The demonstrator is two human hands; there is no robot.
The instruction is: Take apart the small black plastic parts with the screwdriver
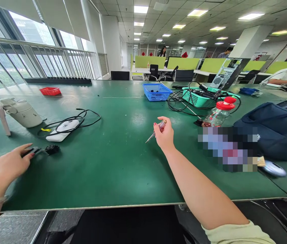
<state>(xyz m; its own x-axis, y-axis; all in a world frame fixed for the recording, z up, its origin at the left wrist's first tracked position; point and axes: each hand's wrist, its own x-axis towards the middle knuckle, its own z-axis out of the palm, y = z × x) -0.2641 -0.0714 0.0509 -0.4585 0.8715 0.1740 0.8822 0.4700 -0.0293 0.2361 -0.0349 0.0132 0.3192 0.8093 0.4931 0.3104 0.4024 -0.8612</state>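
My right hand [164,134] is closed around a small screwdriver [162,126] with a translucent handle. Its thin metal tip points down and left, just over the green table [123,176]. At the left, my left hand [10,166] pinches a slim dark object [29,152] low over the tabletop; its kind is unclear. Just right of those fingertips lies a small black block-like part [52,149]. Behind it are a white power bank-like box [61,131] and a looped black cable [85,116] partly lying across it.
A cream bottle [23,113] and a red tray [50,91] stand at left. Toward the back are a blue basket [157,92] and a green basket [204,98] heaped with cables. A red-lidded jar [217,115] and dark blue bag [272,130] occupy the right.
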